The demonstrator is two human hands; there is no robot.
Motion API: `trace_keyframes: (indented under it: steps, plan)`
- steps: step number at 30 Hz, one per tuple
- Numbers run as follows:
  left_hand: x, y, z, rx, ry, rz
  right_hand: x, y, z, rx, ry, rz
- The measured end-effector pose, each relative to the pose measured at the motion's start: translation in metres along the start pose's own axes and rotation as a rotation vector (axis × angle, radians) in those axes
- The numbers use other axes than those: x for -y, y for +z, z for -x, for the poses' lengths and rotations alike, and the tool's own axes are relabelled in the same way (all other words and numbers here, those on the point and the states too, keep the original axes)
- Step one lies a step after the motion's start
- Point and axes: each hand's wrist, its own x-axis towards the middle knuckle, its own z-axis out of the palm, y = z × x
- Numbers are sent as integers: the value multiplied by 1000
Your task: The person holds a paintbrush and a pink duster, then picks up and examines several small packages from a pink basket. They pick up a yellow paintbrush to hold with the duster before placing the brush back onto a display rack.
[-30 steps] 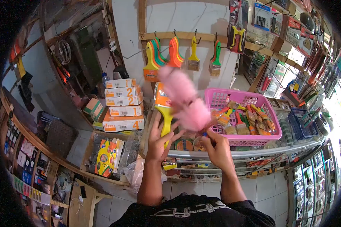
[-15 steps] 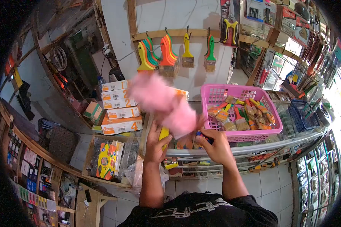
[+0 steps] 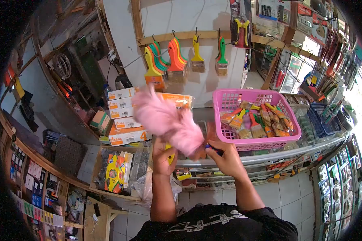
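Observation:
My right hand (image 3: 226, 157) is closed round the dark blue handle of a pink feathery duster (image 3: 165, 120), which is smeared by motion and reaches up and left. My left hand (image 3: 164, 157) grips a yellow-handled paintbrush (image 3: 170, 154); the duster's pink fluff hides much of it. To the right of the duster, a pink basket (image 3: 261, 141) holds several paintbrushes (image 3: 256, 127) with orange, yellow, red and green handles.
White and orange boxes (image 3: 126, 137) are stacked left of the duster. Paintbrushes (image 3: 176, 58) hang from hooks on a wooden rail (image 3: 213, 35). A glass counter with a metal edge (image 3: 253, 157) runs below the basket. A blue basket (image 3: 325, 122) stands at right.
The duster has swung slightly down and left, its fluff now spread wider. My right hand has shifted slightly left and down. The view has moved a little.

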Motion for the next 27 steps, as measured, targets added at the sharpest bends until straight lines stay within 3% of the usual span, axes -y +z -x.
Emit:
trace_keyframes:
  steps: [2,5,8,9,10,12,13,16,18,19,22,23,27]
  plan:
    - [-3,0,1,-3,0,15,8,-2,-2,38,225,-92]
    - [-3,1,1,-7,14,39,12,-5,-4,65,62,3]
    - [1,-19,1,-35,-31,11,20,-5,1,119,58,-19]
    - [-3,-9,1,-73,3,-11,16,1,1,44,85,4]
    - [-1,-7,-2,-24,15,77,16,-1,2,96,68,15]
    - [-7,-3,3,-96,-6,-41,18,-8,-2,204,25,39]
    - [-5,-10,2,-90,-29,20,7,-2,-1,182,-168,-24]
    - [-3,-21,0,-42,-48,115,11,0,1,126,79,44]
    - [-6,-9,-3,33,20,66,6,1,2,121,16,71]
    - [-6,-8,-1,-53,3,43,4,1,1,118,-19,85]
    - [-7,-10,-2,-43,-3,87,8,-4,-2,199,108,46]
    - [-10,-5,-2,-34,-7,58,-11,7,3,43,158,-44]
    - [-4,-13,-2,-28,31,-10,2,-4,-2,161,59,24]
